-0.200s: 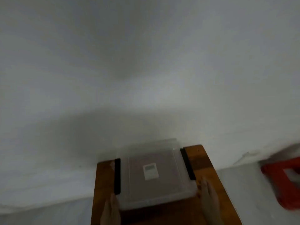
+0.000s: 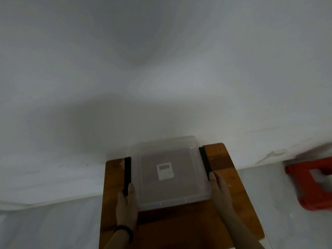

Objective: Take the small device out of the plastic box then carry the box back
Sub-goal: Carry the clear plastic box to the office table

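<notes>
A clear plastic box with a lid and black side latches lies flat on a small wooden table. Inside, under the lid, rests a small white device with a grey screen. My left hand lies along the box's left side, fingertips touching the left black latch. On the opposite side my right hand presses against the box, fingertips at the lower end of the right latch. The lid looks closed.
The table stands against a white wall. A red plastic stool sits on the pale floor to the right. Pale floor also lies left of the table.
Both hands have slid forward along the box's sides up to the black latches. The view has tilted down a little.
</notes>
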Tool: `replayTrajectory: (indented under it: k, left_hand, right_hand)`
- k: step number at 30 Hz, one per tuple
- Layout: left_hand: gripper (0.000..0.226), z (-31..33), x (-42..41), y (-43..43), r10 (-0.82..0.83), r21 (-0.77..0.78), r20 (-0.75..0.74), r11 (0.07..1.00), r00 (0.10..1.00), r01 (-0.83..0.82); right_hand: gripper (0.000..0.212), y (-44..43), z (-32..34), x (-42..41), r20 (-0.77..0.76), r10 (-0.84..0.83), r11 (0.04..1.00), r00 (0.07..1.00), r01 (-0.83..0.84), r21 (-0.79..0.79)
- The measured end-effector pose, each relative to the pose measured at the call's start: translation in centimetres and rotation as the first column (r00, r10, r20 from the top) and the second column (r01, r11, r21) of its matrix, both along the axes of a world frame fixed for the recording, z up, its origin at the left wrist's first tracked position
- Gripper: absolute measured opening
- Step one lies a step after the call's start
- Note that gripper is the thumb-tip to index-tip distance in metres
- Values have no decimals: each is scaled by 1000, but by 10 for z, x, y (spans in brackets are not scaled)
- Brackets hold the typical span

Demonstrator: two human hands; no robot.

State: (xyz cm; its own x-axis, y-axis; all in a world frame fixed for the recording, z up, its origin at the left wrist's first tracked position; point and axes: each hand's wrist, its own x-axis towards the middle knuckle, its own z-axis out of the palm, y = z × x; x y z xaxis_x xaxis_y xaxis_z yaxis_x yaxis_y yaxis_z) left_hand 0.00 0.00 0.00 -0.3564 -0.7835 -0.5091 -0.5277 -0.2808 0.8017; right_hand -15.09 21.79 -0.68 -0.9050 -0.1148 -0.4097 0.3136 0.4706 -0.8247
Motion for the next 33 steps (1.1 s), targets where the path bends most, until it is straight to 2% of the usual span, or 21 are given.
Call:
replayTrajectory:
  k: [3, 6, 12, 16, 19, 22, 25, 30, 33]
  left_hand:
    - [33, -7, 4, -1, -29, -68, 23, 997, 999, 30]
    - [43, -8, 9, 0, -32, -88, 47, 995, 998, 36]
    - [57, 1, 30, 1, 35, -111, 78, 994, 996, -26]
    - [55, 13, 60, 9, 115, -179, 42, 978, 992, -106]
    - [45, 25, 91, 22, 227, -232, 43, 949, 973, -211]
    - [32, 35, 132, 44, 388, -259, 55, 895, 920, -362]
    - [31, 43, 180, 68, 548, -282, 36, 808, 836, -518]
    - [31, 50, 273, 102, 783, -281, -16, 593, 622, -754]
    - [30, 56, 336, 114, 878, -288, -53, 442, 475, -849]
  right_hand:
    - [50, -2, -10, 4, 12, 82, 997, 997, -82, 8]
    - [54, -2, -11, 8, -14, 78, 995, 997, -77, 58]
    - [27, -4, 4, 21, -11, 134, 990, 991, -134, 49]
    - [43, -11, 8, 35, -42, 199, 980, 979, -198, 34]
    - [45, -22, 14, 45, -51, 315, 949, 948, -315, -3]
    - [44, -33, 16, 59, -10, 502, 865, 865, -502, -4]
    - [53, -53, 19, 83, -24, 653, 758, 757, -653, -5]
    - [51, -100, 31, 156, -71, 841, 535, 536, -844, -36]
    - [39, -135, 43, 225, -97, 912, 398, 399, -917, -30]
